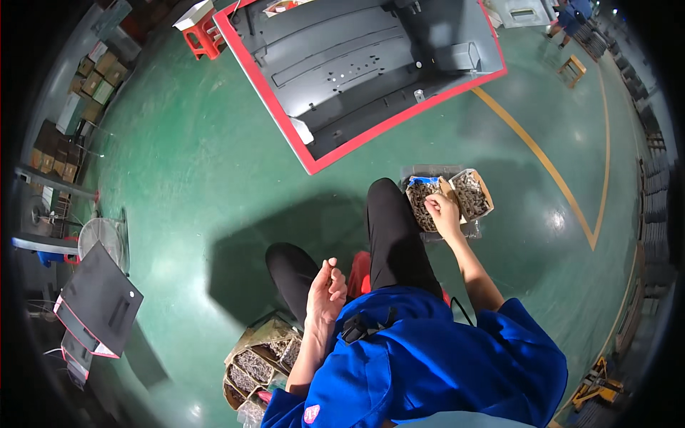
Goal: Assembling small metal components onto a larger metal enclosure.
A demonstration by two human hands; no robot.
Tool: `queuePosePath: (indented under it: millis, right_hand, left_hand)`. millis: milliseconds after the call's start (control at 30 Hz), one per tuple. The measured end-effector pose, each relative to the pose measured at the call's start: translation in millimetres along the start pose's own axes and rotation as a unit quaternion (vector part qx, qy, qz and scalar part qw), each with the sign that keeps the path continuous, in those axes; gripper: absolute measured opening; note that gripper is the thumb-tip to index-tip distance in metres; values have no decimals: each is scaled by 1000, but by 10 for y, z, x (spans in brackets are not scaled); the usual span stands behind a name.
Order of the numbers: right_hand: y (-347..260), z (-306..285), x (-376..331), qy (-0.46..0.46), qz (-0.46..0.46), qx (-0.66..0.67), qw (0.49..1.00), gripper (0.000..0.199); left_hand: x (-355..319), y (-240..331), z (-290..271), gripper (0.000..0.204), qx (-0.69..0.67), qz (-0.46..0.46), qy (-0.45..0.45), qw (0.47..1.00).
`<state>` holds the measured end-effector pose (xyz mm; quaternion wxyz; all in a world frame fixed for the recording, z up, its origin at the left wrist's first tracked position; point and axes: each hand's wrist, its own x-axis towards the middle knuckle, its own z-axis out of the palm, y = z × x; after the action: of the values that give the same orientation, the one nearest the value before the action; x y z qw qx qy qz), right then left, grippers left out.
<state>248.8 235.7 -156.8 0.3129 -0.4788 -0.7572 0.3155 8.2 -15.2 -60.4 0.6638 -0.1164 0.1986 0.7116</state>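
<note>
- I'm seeing a green floor (171, 164) spreading under everything.
- A big black shell (408, 120) with a red rim is lying ahead, its open side facing up; its long axis is slanting from lower left to upper right.
- Below the left forearm, a cluster of parts boxes (260, 334) is sitting on the floor.
- Ahead and to the right, the blue-edged box (424, 180) is standing just beside the right knee (387, 196), open top up, its longer side running away from the person. I'm judging that a knee swinging outward could be tipping it and scattering its contents.
- A second box (486, 191) is standing close against its right side.
- The right hand (444, 214) is hanging over the blue-edged box, fingertips drawn narrow; I cannot tell whether they're pinching anything.
- The left hand (328, 291) is resting above the lap, fingers half curled; I cannot tell what, if anything, they're holding. A loose pinch could be dropping something that small.
- Small parts (426, 222) are filling the blue-edged box, too tiny for me to be reading their direction.
</note>
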Motion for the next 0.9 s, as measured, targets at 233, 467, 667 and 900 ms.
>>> queuePosePath:
  millis: [233,467,667,900]
  right_hand:
    - [281,310,53,-72,-11,-260,963,40]
    - [241,310,91,-78,7,-295,952,35]
    - [225,305,116,-88,47,-286,953,30]
    - [197,327,113,-114,68,-259,957,18]
  left_hand:
    - [359,-33,-492,28,108,10,100,989]
    - [377,-39,-1510,23,216,-22,161,963]
    - [620,-77,-1683,21,341,-70,142,927]
    - [628,-65,-1633,31,408,-89,94,904]
